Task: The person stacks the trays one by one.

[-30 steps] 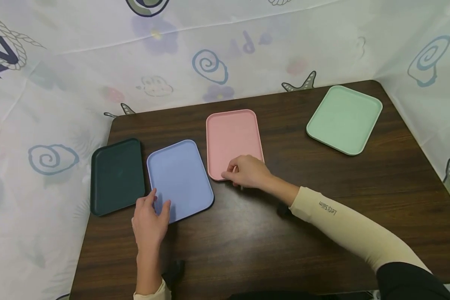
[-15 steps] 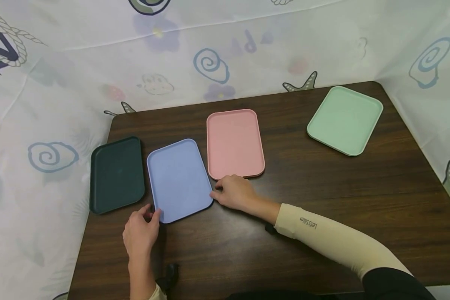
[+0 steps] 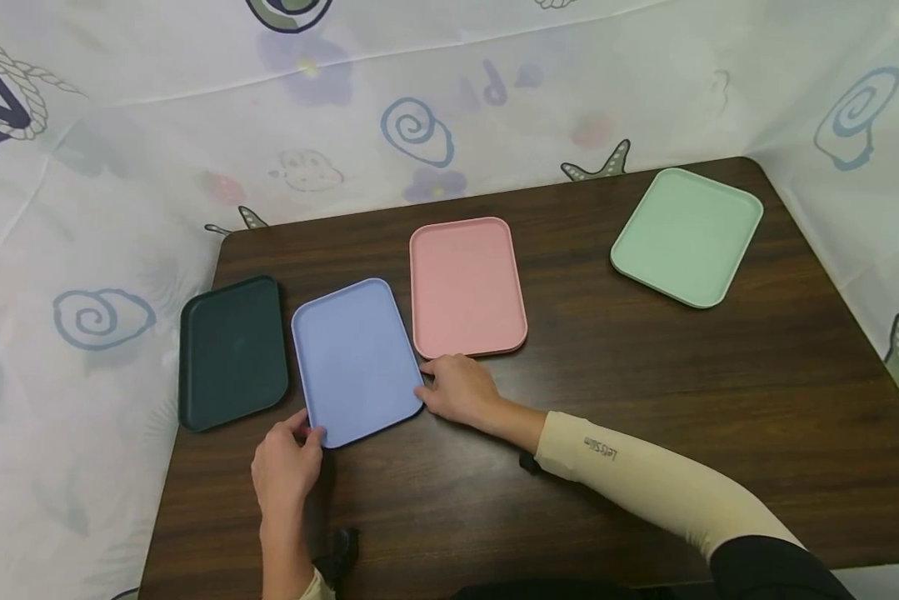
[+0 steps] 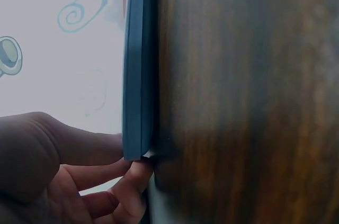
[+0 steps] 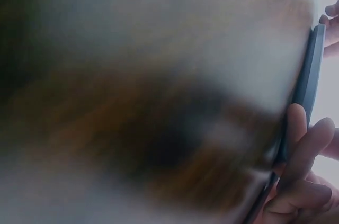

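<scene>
A blue rectangular tray (image 3: pixel 359 362) with rounded corners lies on the table between a dark green tray (image 3: pixel 235 354) and a pink tray (image 3: pixel 467 287). My left hand (image 3: pixel 287 462) pinches its near left corner. In the left wrist view the thumb lies on the upper side of the tray edge (image 4: pixel 139 65) and fingertips reach its underside. At the near right corner my right hand (image 3: pixel 460 390) pinches the tray too. The right wrist view shows fingers against the underside of the tray edge (image 5: pixel 310 81), with the left fingertips at the far end.
At the back right of the dark wooden table (image 3: pixel 606 358) lies a light green tray (image 3: pixel 689 237). The pink tray's near edge is close to my right fingers. A printed white cloth (image 3: pixel 494 117) hangs behind and beside the table.
My right hand has come from the pink tray's near edge to the blue tray's right corner. My left hand has moved down to the near left corner, and both hands have taken hold.
</scene>
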Tool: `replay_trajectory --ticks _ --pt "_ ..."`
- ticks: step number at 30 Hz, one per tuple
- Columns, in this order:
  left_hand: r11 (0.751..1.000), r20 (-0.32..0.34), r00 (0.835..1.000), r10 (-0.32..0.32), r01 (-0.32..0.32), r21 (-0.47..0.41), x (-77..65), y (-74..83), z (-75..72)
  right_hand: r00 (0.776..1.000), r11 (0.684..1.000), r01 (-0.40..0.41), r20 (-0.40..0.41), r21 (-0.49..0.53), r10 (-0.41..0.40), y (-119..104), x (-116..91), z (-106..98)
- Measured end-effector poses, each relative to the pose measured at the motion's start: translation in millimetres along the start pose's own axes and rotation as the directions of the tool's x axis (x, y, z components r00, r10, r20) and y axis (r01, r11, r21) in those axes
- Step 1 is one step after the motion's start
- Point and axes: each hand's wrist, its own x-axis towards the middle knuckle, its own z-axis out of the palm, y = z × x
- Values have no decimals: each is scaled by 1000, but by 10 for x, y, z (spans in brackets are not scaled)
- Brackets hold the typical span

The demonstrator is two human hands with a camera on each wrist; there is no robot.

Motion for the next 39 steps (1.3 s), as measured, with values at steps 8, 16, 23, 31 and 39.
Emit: replay_trajectory --ticks 8,16,23,31,39 --pt "1000 3 1000 3 -3 -10 2 -11 13 1000 999 -12 -15 31 13 -6 -4 9" --pt "999 -7 1000 29 -29 -19 -7 -26 19 1000 999 -15 -3 52 15 -14 -8 -7" --pt "999 -13 1000 26 -26 -30 -31 -20 23 1000 996 -9 13 92 8 -12 -20 -25" --pt "999 -22 1000 14 -15 -33 -69 -27 14 1000 994 -1 28 113 -2 -35 -7 -60" --pt "998 -41 999 24 -27 -52 -91 -5 -35 999 992 39 6 123 -40 -55 -19 -113"
